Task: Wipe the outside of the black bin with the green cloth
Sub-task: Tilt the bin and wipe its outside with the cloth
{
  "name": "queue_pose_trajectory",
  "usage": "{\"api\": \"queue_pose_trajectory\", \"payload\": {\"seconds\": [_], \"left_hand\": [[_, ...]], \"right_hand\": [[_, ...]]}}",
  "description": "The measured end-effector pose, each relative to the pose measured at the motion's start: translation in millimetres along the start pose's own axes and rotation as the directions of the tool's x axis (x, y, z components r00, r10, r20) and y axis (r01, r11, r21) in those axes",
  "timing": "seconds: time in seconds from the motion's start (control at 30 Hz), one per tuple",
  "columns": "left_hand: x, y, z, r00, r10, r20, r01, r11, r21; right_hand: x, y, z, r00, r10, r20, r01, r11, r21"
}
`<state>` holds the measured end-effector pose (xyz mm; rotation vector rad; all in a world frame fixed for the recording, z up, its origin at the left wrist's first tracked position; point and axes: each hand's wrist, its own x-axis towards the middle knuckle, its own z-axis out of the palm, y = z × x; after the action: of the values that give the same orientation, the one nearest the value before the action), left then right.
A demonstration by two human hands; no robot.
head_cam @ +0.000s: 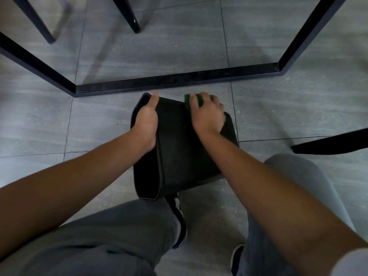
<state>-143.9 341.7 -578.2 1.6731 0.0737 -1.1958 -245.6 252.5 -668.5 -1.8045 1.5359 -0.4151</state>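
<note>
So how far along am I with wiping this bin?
Under way. Your left hand holds the rim of the black bin, which lies on its side, while your right hand presses the green cloth on its outer wall, near the far edge. How much is already wiped can't be told; the underside is hidden.

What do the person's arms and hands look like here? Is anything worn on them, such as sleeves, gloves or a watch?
Both forearms are bare. The left hand and the right hand wear no gloves, and no rings, watch or bracelet show on the visible parts. Only at the lower right corner of the view does a bit of white sleeve appear, on the right upper arm. No markings are visible.
</note>
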Motion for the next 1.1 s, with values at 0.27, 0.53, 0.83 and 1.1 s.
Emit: {"api": "queue_pose_trajectory", "payload": {"seconds": [0.27, 0.53, 0.83, 1.1], "left_hand": [[-3.4, 2.7, -5.8, 0.999, -0.003, -0.045, 0.0, 0.998, -0.059], [1.4, 15.7, -12.2, 0.984, 0.01, -0.18, -0.034, 0.991, -0.13], [23.0, 18.3, -15.1, 0.963, 0.045, 0.264, 0.013, 0.976, -0.215], [20.5, 7.1, -15.9, 0.99, 0.015, 0.143, -0.007, 0.998, -0.058]], "right_hand": [[-8.5, 93.0, -13.3, 0.975, 0.223, -0.02, -0.22, 0.972, 0.079], [-122.9, 52.2, -10.0, 0.999, 0.041, 0.02, -0.045, 0.939, 0.34], [-136.7, -34.2, 9.4, 0.946, -0.321, -0.037, 0.32, 0.912, 0.256], [-15.4, 10.2, 14.8, 0.992, -0.084, -0.096, 0.093, 0.991, 0.096]]}}
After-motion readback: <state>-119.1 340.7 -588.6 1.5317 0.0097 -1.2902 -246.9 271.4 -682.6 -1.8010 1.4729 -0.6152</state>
